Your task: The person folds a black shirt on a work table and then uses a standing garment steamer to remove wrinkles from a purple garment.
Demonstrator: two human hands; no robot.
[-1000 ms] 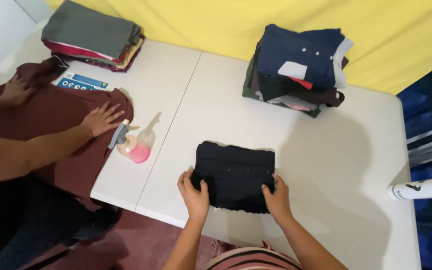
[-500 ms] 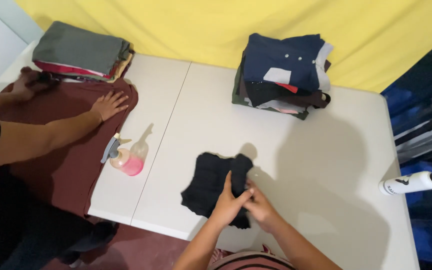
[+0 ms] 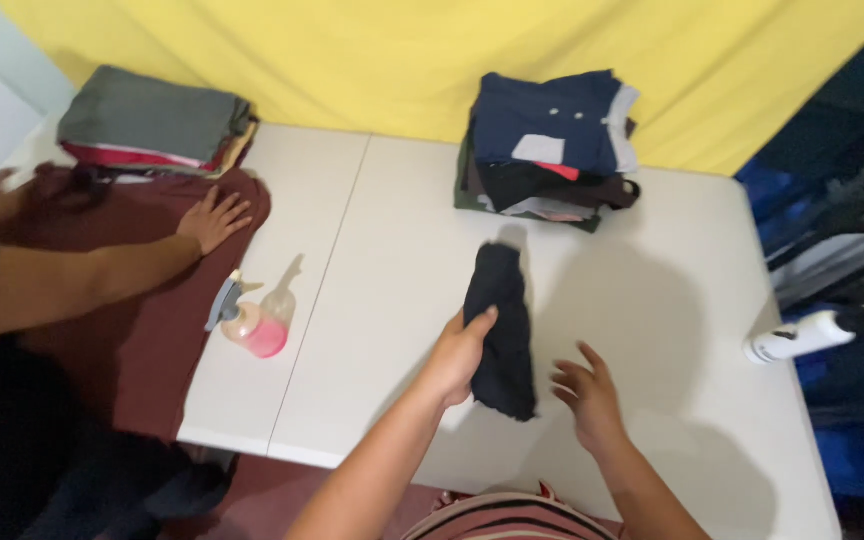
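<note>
Since the earlier frame, the left hand [image 3: 460,355] has lifted the folded black garment [image 3: 502,330] off the bench [image 3: 652,300]; the right hand [image 3: 587,390] hovers released. Folding looks finished, and placing it on the far clothes stack [image 3: 547,140] seems to need a steady carry.

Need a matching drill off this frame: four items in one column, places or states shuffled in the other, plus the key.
Things:
1. black folded garment
2. spray bottle
3. maroon cloth
4. white bottle

Places or states:
A. lying on its side at the table's right edge
B. held up in the left hand
C. spread flat under another person's hand
D. lying on its side near the table's seam, pink liquid inside

Pairs: 1-B, 2-D, 3-C, 4-A
</note>
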